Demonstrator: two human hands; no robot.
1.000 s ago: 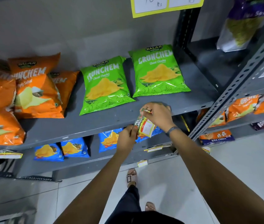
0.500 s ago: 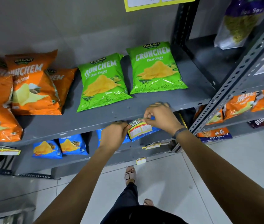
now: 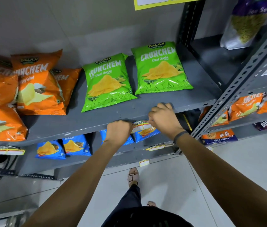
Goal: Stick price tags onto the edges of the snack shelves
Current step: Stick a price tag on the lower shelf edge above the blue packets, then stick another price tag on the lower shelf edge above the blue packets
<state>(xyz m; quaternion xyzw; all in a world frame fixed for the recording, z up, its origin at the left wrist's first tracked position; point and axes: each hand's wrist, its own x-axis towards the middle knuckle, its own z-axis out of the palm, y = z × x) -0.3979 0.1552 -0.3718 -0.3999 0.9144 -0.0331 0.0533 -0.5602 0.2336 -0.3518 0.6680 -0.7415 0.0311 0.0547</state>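
- The price tag (image 3: 143, 126) sits against the front edge of the grey shelf (image 3: 145, 110), stretched between both hands, just below the 2 green chip bags (image 3: 108, 84).
- Its long axis runs along the shelf edge, left to right, rising slightly toward the right with the slope of the edge in this view; the printed face points outward, toward the person.
- The tag looks partly see-through or glossy, with blue bags (image 3: 145, 135) on the lower shelf showing behind or under it; I cannot tell which.
- The left hand (image 3: 118, 132) is closed into a loose fist at the tag's left end, knuckles at the shelf lip; the fingertips are hidden, so the exact pinch is not visible.
- The right hand (image 3: 163, 118) pinches the tag's upper right corner between thumb and forefinger, while its other fingers curl over the top of the shelf edge.
- A dark band (image 3: 180, 135) circles the right wrist.
- Orange chip bags (image 3: 36, 89) lie at the left of the same shelf.
- Another tag (image 3: 4, 150) is already on the shelf edge far to the left.
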